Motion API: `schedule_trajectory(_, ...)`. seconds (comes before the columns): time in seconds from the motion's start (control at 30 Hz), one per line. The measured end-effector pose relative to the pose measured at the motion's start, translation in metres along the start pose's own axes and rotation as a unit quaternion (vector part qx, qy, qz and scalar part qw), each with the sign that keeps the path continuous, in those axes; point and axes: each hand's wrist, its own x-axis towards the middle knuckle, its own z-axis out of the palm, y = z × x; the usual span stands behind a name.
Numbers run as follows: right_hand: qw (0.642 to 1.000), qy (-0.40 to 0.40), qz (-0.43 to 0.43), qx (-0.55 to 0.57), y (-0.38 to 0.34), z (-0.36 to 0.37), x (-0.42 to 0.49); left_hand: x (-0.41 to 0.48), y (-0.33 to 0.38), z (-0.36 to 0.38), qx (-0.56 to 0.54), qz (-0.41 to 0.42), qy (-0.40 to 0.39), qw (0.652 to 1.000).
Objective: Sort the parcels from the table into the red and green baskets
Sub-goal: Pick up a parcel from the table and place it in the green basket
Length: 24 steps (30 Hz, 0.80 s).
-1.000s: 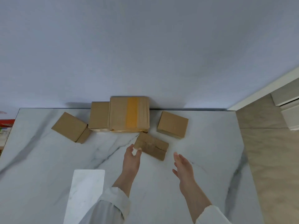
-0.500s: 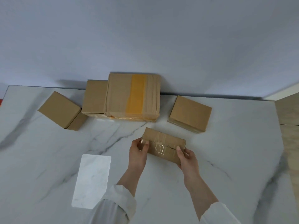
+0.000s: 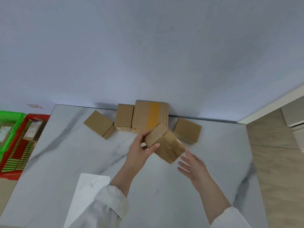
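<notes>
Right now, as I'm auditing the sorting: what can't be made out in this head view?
All in the head view:
- held parcel: no address label shows; the left hand covers its near corner.
- green basket: cut off by the left frame edge.
- red basket: the labels on the parcels inside are too small to read.
- taped parcel: its front edge is hidden behind the held parcel.

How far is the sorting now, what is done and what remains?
Done: labelled items lie in the green basket and red basket. In hand: the left hand grips one parcel; the right hand is open beside it. Left: four parcels by the wall.
</notes>
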Motion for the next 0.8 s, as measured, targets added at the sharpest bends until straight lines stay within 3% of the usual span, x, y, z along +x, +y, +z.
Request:
schedule_trajectory(0.1,0.997,-0.022,0.020,0.065,-0.020,0.027,-0.045,-0.021,0.024,-0.030,0.092,0.154,-0.029,0.983)
schedule_trajectory(0.23,0.993,-0.099,-0.014,0.062,-0.031,0.063,-0.095,-0.045,0.034,-0.061,0.242,0.351,-0.066,0.902)
schedule_trajectory(0.33,0.991,-0.114,-0.049,0.049,-0.029,0.084,-0.117,-0.055,0.037,-0.079,0.289,0.416,-0.077,0.859)
schedule_trajectory(0.4,0.991,-0.109,-0.065,0.053,-0.025,0.093,-0.125,-0.059,0.038,-0.089,0.285,0.428,-0.086,0.853)
schedule_trajectory(0.5,0.990,-0.091,-0.086,0.072,-0.018,0.099,-0.137,-0.072,0.042,-0.099,0.207,0.402,-0.093,0.887)
schedule_trajectory(0.57,0.986,-0.096,-0.103,0.086,-0.014,0.100,-0.145,-0.081,0.050,-0.101,0.098,0.343,-0.034,0.934)
schedule_trajectory(0.63,0.983,-0.110,-0.126,0.075,-0.011,0.098,-0.152,-0.087,0.064,-0.101,-0.029,0.227,0.049,0.972)
schedule_trajectory(0.7,0.979,-0.135,-0.149,0.039,-0.012,0.093,-0.160,-0.087,0.082,-0.103,-0.117,0.098,0.076,0.985)
schedule_trajectory(0.8,0.969,-0.175,-0.166,-0.056,-0.016,0.081,-0.173,-0.083,0.098,-0.113,-0.140,0.003,0.063,0.988)
